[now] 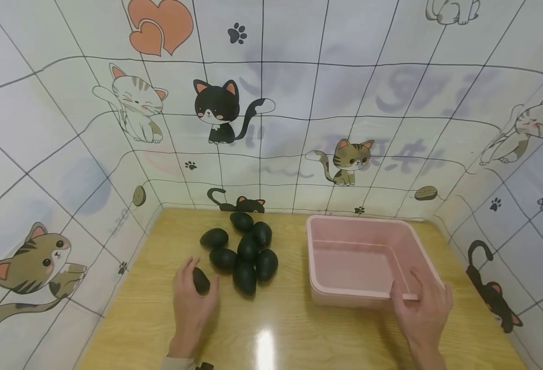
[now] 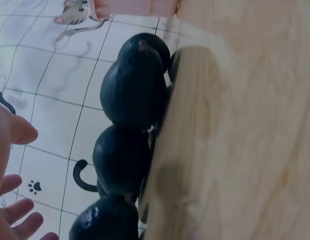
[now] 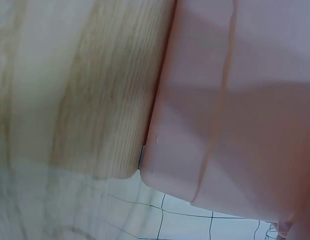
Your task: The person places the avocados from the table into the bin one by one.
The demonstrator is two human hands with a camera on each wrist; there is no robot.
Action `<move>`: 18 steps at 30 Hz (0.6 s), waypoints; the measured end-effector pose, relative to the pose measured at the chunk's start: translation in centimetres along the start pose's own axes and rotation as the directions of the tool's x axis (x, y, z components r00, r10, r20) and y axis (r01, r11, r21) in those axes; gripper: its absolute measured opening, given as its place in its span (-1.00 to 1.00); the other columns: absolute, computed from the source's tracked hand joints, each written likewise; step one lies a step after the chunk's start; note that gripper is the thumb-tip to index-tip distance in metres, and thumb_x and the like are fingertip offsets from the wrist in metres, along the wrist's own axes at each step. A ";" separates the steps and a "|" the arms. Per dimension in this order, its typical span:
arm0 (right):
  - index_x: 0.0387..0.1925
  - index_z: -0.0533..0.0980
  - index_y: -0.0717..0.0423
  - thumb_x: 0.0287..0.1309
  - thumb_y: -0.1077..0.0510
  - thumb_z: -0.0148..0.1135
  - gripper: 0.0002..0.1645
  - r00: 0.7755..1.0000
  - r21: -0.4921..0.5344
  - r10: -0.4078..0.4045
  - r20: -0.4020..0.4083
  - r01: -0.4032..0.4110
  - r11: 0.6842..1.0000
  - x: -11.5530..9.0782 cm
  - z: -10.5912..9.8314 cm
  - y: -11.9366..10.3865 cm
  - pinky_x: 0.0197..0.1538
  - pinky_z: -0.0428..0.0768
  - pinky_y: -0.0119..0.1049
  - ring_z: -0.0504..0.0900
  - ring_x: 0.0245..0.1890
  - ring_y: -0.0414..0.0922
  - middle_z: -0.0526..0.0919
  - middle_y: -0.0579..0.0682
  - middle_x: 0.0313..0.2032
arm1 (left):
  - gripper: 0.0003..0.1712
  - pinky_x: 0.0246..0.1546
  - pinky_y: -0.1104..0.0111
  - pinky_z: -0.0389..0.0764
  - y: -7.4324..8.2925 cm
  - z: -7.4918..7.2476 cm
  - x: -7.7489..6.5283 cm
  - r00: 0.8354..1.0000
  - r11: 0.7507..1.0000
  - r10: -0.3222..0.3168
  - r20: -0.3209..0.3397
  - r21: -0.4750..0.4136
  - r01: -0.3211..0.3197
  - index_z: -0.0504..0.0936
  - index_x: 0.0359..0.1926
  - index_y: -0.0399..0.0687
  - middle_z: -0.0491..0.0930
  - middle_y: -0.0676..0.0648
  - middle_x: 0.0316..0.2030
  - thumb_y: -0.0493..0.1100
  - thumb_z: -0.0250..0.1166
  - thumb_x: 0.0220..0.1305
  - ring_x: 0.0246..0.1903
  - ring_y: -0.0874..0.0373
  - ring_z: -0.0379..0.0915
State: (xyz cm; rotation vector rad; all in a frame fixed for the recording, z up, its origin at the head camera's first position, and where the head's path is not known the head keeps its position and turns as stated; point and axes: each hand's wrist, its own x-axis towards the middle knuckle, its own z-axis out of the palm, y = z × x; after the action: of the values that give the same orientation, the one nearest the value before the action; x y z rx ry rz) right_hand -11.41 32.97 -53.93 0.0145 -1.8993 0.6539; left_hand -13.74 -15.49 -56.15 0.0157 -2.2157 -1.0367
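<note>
Several dark green avocados (image 1: 248,249) lie grouped on the wooden table, and in the left wrist view dark avocados (image 2: 132,90) line up close by. My left hand (image 1: 192,298) is around the nearest single avocado (image 1: 201,281), its thumb and fingers spread apart on either side. The left wrist view shows those fingers (image 2: 17,215) parted, with a gap to the avocados in front. On the right, my right hand (image 1: 424,306) lies over the front right corner of a pink plastic basin (image 1: 345,299), thumb and forefinger apart and reaching past the rim.
Behind the avocados and basin stands a wall covering (image 1: 289,133) printed with cartoon cats and grid lines; it continues along both sides. The table (image 1: 276,329) spans the front. In the right wrist view the basin's outer wall (image 3: 194,110) fills the right half.
</note>
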 end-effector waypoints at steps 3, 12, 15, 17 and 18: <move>-0.05 0.70 0.33 -0.02 -0.01 0.37 -0.43 1.000 -0.002 0.012 0.013 -0.012 1.000 -0.2 0.0 0.0 0.51 0.19 0.28 0.66 0.01 0.09 0.78 0.34 -0.08 | -0.24 0.17 -0.34 0.50 -0.5 -0.1 0.0 1.000 1.000 -0.015 -0.001 0.005 0.015 0.53 0.32 -0.30 0.49 -0.39 0.35 -0.25 0.57 0.09 0.33 -0.40 0.38; -0.07 0.71 0.31 0.03 -0.01 0.36 -0.47 1.000 0.005 0.019 0.014 -0.020 1.000 -0.5 -0.1 0.3 0.53 0.17 0.29 0.65 0.04 -0.12 0.78 0.32 -0.10 | -0.29 0.17 -0.33 0.50 -1.5 -0.3 -0.1 0.998 0.998 -0.060 0.001 0.033 0.060 0.55 0.30 -0.31 0.51 -0.36 0.34 -0.24 0.54 0.13 0.33 -0.38 0.38; -0.09 0.71 0.31 0.06 -0.04 0.34 -0.48 1.000 -0.003 0.016 0.013 -0.016 1.000 -0.6 0.0 0.3 0.54 0.15 0.28 0.62 -0.03 0.13 0.78 0.32 -0.13 | -0.31 0.16 -0.31 0.51 -1.8 -0.4 0.1 0.997 0.996 -0.076 -0.007 0.039 0.076 0.56 0.28 -0.32 0.51 -0.36 0.32 -0.24 0.54 0.13 0.31 -0.37 0.39; -0.10 0.72 0.31 0.07 -0.04 0.33 -0.48 1.000 -0.003 0.012 0.009 -0.012 1.000 -0.6 0.0 0.3 0.54 0.15 0.28 0.59 -0.07 0.21 0.78 0.33 -0.14 | -0.31 0.14 -0.32 0.52 -1.9 -0.4 0.2 0.996 0.995 -0.085 -0.006 0.041 0.085 0.56 0.29 -0.32 0.51 -0.37 0.31 -0.24 0.54 0.14 0.29 -0.38 0.39; -0.11 0.72 0.31 0.07 -0.04 0.33 -0.49 1.000 -0.002 0.012 0.008 -0.012 1.000 -0.6 0.1 0.2 0.54 0.15 0.27 0.58 -0.08 0.22 0.78 0.33 -0.14 | -0.30 0.13 -0.33 0.52 -2.0 -0.5 0.2 0.996 0.995 -0.091 -0.003 0.043 0.091 0.55 0.29 -0.32 0.50 -0.38 0.31 -0.24 0.54 0.14 0.29 -0.39 0.39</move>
State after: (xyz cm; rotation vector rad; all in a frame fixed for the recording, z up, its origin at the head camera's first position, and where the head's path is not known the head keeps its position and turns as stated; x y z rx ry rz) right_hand -11.29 32.96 -54.57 0.0040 -1.9089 0.6608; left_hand -14.12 -17.23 -57.19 0.1376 -2.2544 -1.0372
